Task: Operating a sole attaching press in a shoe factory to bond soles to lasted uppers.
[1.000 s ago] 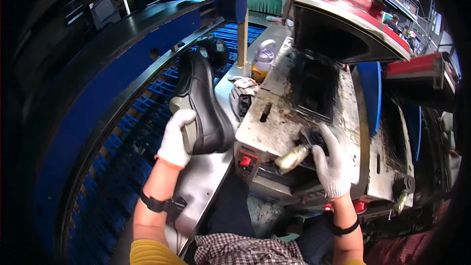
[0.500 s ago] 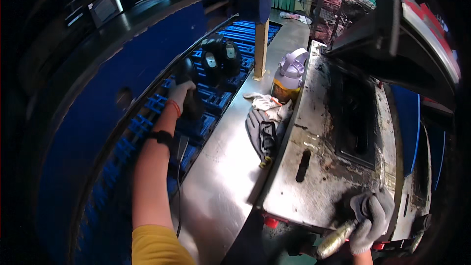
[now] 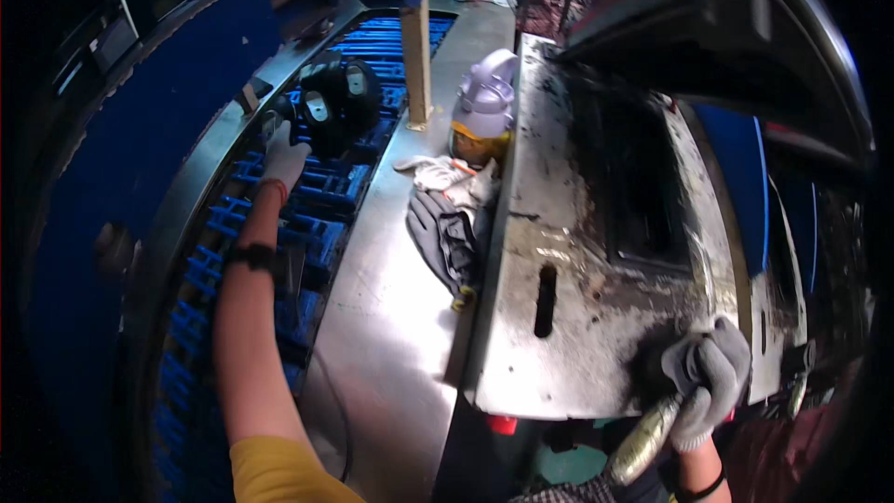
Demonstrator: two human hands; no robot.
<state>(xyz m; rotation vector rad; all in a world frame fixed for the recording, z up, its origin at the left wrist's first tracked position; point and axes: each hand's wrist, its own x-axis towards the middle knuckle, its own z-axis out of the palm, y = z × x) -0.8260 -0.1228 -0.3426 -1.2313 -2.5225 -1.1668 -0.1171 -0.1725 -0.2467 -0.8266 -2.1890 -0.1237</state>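
On the left, my left hand (image 3: pixel 285 156), in a pale glove, reaches over the blue conveyor bed. Its thumb stands out to the side, and the other fingers curl at a dark rounded piece (image 3: pixel 278 112) that looks like part of a black shoe; shadow hides most of the grip. Just beyond sit two black shoe-like pieces (image 3: pixel 337 102) with silver ovals on them. At the lower right, my right hand (image 3: pixel 712 377), in a grey glove, is closed at the front of the metal machine. What its fingers hold is hidden. A foil-wrapped handle (image 3: pixel 643 442) reaches the glove from below.
A steel ledge (image 3: pixel 372 335) runs beside the conveyor. Loose work gloves (image 3: pixel 442 233) and a lilac-lidded bottle (image 3: pixel 484 107) lie and stand against the machine plate (image 3: pixel 521 373). A wooden post (image 3: pixel 417 65) rises from the ledge. The dark raised lid (image 3: pixel 689 47) overhangs the machine.
The view has shifted, so most things sit further left. The long black piece under my left hand no longer shows below it; blue rollers show there. My right hand keeps its place on the machine.
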